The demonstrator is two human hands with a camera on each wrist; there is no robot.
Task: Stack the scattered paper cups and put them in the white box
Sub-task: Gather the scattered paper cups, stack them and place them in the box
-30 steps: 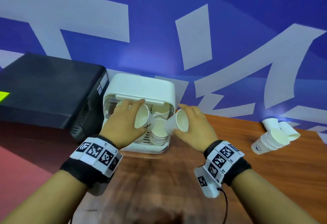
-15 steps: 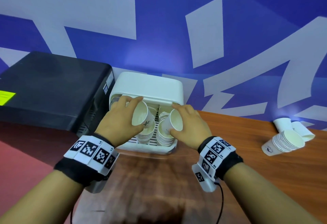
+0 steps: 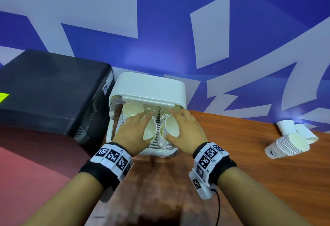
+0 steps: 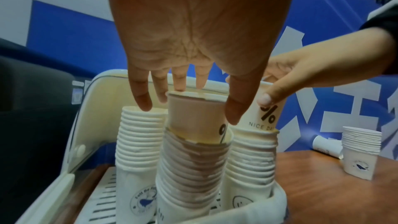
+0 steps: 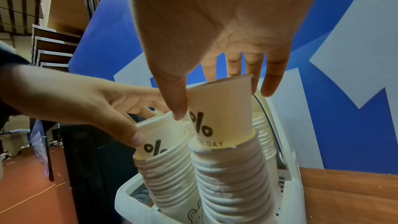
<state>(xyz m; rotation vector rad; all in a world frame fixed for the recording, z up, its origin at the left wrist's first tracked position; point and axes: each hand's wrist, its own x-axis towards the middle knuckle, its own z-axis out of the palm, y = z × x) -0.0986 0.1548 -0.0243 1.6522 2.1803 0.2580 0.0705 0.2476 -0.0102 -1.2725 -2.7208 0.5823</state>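
The white box point(image 3: 148, 90) stands open at the table's far left, with several stacks of paper cups in it. My left hand point(image 3: 141, 127) grips one paper cup point(image 3: 150, 132) from above, its base seated in the top of the middle stack point(image 4: 193, 168). My right hand point(image 3: 175, 127) pinches a second "%" cup point(image 3: 172, 125) between thumb and fingers, its base set into the neighbouring stack point(image 5: 232, 176). In the left wrist view, the left-hand cup point(image 4: 196, 113) sits between my thumb and fingers. In the right wrist view, the right-hand cup point(image 5: 221, 108) leans slightly.
A black machine point(image 3: 53, 91) sits right against the box's left side. On the wooden table point(image 3: 232, 145), far right, a stack of cups point(image 3: 287, 145) lies on its side with two loose cups point(image 3: 287, 125) behind it. A blue and white wall rises behind.
Both hands have gone forward and down over the box, and the two cups, held tilted above the stacks before, now sit in the stack tops.
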